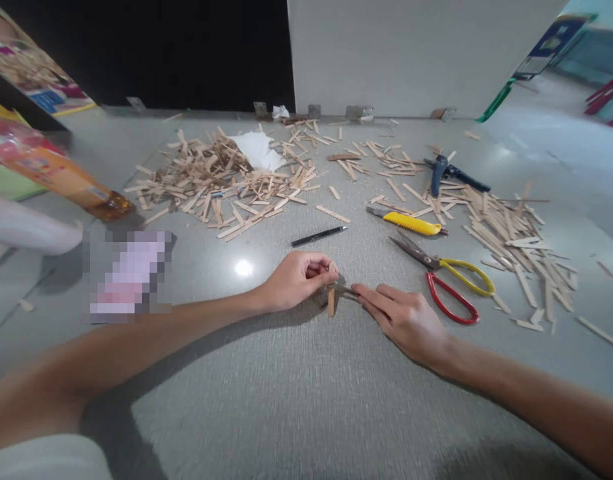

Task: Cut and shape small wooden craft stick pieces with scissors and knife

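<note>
My left hand (pixel 299 280) is closed, its thumb and fingers pinching a short flat wooden stick (pixel 331 303) that points down toward the tabletop. From the right, my right hand (pixel 403 320) grips a thin dark metal tool (pixel 347 291), whose tip meets the stick just below my left fingertips. Whether it is a blade or a file I cannot make out, as my fingers cover its rear part. A black pen (pixel 319 236) lies just beyond both hands. Scissors (pixel 431 263) with one yellow and one red handle lie open beyond my right hand.
A yellow utility knife (pixel 406 222) and a dark blue clamp-like tool (pixel 451 175) lie at the right. Wooden sticks form a large heap (pixel 201 173) at the back left and another pile (pixel 511 240) at right. An orange-labelled bottle (pixel 61 170) and a blurred-out phone (pixel 131 277) are at left.
</note>
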Demonstrator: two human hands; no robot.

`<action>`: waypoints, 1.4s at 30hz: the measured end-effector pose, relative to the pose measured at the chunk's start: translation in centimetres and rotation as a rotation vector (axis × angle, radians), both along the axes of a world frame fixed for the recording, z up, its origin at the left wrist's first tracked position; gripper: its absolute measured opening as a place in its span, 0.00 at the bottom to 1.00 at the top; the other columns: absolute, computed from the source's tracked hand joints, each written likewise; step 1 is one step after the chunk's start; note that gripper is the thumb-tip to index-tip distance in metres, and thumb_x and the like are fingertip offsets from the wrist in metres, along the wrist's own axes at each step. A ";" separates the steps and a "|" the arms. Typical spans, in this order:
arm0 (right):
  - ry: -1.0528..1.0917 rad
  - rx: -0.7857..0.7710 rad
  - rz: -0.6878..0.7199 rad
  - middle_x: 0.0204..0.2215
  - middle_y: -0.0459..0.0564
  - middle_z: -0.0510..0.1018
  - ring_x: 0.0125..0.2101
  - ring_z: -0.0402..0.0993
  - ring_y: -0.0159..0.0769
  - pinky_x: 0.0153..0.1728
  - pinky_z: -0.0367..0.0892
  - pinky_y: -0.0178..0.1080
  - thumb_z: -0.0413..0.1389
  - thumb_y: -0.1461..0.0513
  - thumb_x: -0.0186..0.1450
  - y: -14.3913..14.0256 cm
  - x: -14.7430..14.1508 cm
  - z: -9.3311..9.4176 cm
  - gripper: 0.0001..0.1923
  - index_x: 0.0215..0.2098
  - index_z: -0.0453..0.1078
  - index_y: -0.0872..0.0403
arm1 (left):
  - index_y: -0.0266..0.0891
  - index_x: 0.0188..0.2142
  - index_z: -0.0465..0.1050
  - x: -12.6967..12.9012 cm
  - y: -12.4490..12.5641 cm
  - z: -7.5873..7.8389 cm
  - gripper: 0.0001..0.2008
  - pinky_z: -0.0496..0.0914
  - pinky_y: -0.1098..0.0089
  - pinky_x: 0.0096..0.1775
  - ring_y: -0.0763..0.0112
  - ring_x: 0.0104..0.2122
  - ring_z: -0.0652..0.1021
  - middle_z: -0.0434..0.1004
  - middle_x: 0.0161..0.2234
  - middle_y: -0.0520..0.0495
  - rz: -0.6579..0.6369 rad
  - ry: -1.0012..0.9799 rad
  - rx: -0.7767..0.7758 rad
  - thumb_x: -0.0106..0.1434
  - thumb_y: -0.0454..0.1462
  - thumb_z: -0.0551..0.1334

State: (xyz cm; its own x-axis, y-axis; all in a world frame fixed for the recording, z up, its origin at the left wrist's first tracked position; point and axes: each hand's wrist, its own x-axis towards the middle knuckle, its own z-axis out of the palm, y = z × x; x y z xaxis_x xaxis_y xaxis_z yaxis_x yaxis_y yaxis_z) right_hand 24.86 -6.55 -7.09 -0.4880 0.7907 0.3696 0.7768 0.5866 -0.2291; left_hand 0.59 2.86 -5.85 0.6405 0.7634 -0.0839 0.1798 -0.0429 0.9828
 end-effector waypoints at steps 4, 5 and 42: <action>0.001 -0.018 -0.002 0.29 0.52 0.84 0.25 0.80 0.34 0.25 0.73 0.34 0.44 0.56 0.85 0.0 0.2 -0.2 0.25 0.59 0.82 0.57 | 0.38 0.31 0.74 0.1 0.0 0.1 0.13 0.62 0.77 0.25 0.77 0.23 0.69 0.72 0.24 0.54 0.005 0.007 0.010 0.67 0.43 0.68; 0.000 -0.019 -0.002 0.29 0.52 0.84 0.25 0.79 0.34 0.25 0.73 0.34 0.44 0.56 0.85 0.0 0.2 -0.2 0.25 0.59 0.82 0.57 | 0.38 0.31 0.74 0.1 0.0 0.2 0.13 0.63 0.76 0.25 0.76 0.23 0.70 0.72 0.24 0.54 0.009 0.010 0.010 0.67 0.44 0.68; -0.225 0.039 0.086 0.27 0.48 0.79 0.19 0.69 0.33 0.19 0.58 0.38 0.45 0.66 0.82 0.0 0.4 0.4 0.20 0.58 0.79 0.60 | 0.38 0.31 0.73 0.1 -0.4 0.0 0.11 0.69 0.74 0.29 0.73 0.26 0.75 0.76 0.26 0.51 0.029 0.033 0.045 0.68 0.42 0.66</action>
State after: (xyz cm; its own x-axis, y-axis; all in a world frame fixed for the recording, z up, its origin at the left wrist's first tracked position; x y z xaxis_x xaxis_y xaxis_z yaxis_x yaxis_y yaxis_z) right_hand 25.31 -6.52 -6.64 -0.6263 0.7300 0.2735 0.7528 0.6575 -0.0312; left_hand 0.72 2.48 -5.88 0.6158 0.7848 -0.0703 0.2142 -0.0809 0.9734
